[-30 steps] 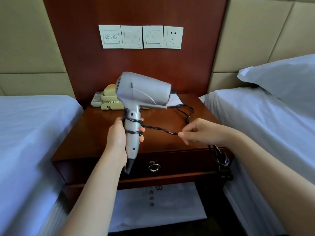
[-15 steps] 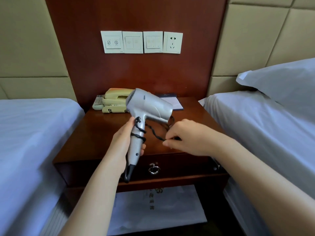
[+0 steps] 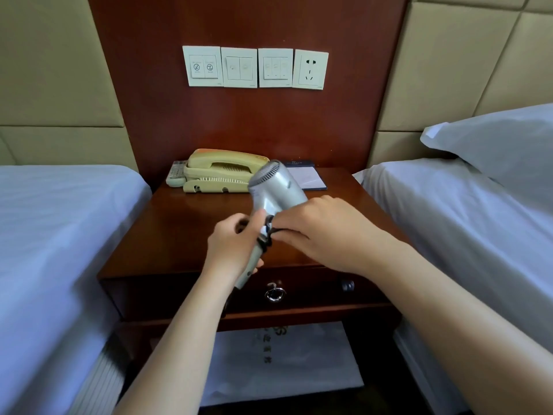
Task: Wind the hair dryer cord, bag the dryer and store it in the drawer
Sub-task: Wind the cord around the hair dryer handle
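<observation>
On my feed the silver hair dryer (image 3: 273,190) is held in the air above the front half of the nightstand (image 3: 179,235), tilted so its grilled rear end points up and away towards the wall and its handle slants down towards me. The black cord (image 3: 266,235) is looped in a few turns round the upper part of the handle. The left hand (image 3: 233,247) grips the handle from the left side, fingers curled round it below the loops. The right hand (image 3: 323,232) sits just beside it on the right, fingers bent in against the handle and pinching the cord where it meets the loops; I cannot see its fingertips clearly. Under the hands the drawer (image 3: 314,290) is closed, its metal ring pull (image 3: 274,294) hanging at the middle. On the shelf below lies a white bag (image 3: 284,360), flat, with printed characters. At the back of the nightstand top stand a beige telephone (image 3: 221,172), a remote (image 3: 176,173) touching its left side, and a notepad (image 3: 308,178) to its right. Four white wall plates, the rightmost a socket (image 3: 309,69), are fixed on the wooden panel above. A white-sheeted bed flanks each side, and a pillow (image 3: 493,145) lies on the right one.
</observation>
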The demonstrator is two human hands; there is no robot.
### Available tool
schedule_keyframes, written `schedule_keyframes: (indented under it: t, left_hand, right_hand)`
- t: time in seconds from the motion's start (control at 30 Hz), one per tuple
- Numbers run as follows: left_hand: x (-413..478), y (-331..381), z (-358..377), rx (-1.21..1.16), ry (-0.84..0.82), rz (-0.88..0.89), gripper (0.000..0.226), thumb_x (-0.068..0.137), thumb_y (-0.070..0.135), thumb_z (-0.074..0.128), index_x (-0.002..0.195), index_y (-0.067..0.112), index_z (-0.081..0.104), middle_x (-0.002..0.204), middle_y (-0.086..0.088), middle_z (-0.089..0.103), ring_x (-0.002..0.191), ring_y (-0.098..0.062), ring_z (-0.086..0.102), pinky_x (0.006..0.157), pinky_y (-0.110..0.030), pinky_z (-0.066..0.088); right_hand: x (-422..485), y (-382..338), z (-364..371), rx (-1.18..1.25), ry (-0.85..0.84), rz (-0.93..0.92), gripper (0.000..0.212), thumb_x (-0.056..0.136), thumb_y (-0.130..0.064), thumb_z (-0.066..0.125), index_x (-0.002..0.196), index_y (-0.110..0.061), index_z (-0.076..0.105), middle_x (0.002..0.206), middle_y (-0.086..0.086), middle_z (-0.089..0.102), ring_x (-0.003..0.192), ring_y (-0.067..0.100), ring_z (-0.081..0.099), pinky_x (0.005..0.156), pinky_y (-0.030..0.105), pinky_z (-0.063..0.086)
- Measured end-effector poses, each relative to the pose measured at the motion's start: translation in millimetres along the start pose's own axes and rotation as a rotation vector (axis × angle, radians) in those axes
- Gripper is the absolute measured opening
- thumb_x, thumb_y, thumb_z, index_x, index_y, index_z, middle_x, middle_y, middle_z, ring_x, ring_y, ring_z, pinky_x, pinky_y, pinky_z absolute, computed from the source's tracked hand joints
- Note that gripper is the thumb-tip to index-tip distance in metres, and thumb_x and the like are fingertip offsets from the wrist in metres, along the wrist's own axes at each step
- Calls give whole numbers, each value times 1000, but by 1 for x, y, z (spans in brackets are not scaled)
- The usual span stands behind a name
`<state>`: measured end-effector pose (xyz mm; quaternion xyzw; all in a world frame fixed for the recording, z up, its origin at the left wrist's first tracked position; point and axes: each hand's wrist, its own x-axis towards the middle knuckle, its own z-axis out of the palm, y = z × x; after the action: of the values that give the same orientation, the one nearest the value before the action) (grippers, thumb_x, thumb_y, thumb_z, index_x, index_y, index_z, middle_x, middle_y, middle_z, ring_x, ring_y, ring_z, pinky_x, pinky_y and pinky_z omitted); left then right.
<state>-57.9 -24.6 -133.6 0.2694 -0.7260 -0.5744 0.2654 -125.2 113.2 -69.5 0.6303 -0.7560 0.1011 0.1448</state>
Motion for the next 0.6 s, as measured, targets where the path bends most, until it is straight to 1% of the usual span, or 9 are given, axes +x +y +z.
schedule_keyframes:
  t: [0.07,0.13,0.2,0.27,0.33,0.4,0.43,0.5,0.6]
  left_hand:
    - [-4,3,3,147,-55,51,39,91,39,48,75,5,56,54,-8,57,45,-24,61,43,-27,45]
    - [-7,3,5,192,-116,142,38,94,36,42,77,5,57,56,-8,55,53,-31,64,49,-33,48]
    - [-10,2,6,196,-169,234,41,95,37,37,74,10,58,56,-7,53,58,-34,61,54,-43,47]
    - [-12,0,6,190,-204,259,52,97,42,29,72,8,59,54,-8,54,51,-29,55,58,-50,48]
    - [-12,-2,5,131,-236,209,66,93,58,21,81,10,66,52,-3,59,52,-21,55,60,-46,46]
    - [-15,-2,3,108,-287,183,75,80,74,25,88,14,68,56,1,61,56,-18,57,59,-39,45]
    - [-17,-2,3,114,-315,203,70,77,75,34,88,14,67,60,0,60,54,-15,57,55,-34,45]
    - [-20,-1,3,151,-321,255,40,78,59,57,88,22,67,63,5,62,47,-2,55,49,-26,43]
    - [-20,-1,5,232,-305,279,18,79,48,62,87,32,64,65,10,63,44,2,55,49,-18,41]
  right_hand:
    - [2,4,2,-51,64,4,26,92,-37,42,92,-24,64,79,-2,65,72,31,59,50,34,41]
    - [3,8,2,-55,98,25,34,88,-41,35,94,-25,65,83,-2,68,76,29,62,57,39,48]
    - [4,10,1,-49,124,44,35,88,-43,36,88,-23,64,81,-3,66,73,25,61,57,38,48]
    - [4,12,-1,-45,141,70,32,90,-45,40,84,-23,63,78,-4,65,70,21,58,56,35,45]
    - [4,12,-3,-46,127,113,27,91,-45,48,84,-23,61,74,-5,60,68,18,50,54,32,38]
    - [4,10,-4,-67,115,169,25,90,-47,51,86,-24,61,73,-6,53,69,16,42,54,32,30]
    - [4,8,-4,-79,113,189,25,89,-48,51,86,-24,60,74,-6,52,71,16,41,55,31,29]
    - [4,7,-4,-99,99,206,26,88,-50,52,82,-25,56,74,-6,51,72,18,42,52,31,28]
    - [2,9,-8,-125,77,239,33,85,-55,53,74,-24,52,70,-5,52,68,19,44,47,23,24]
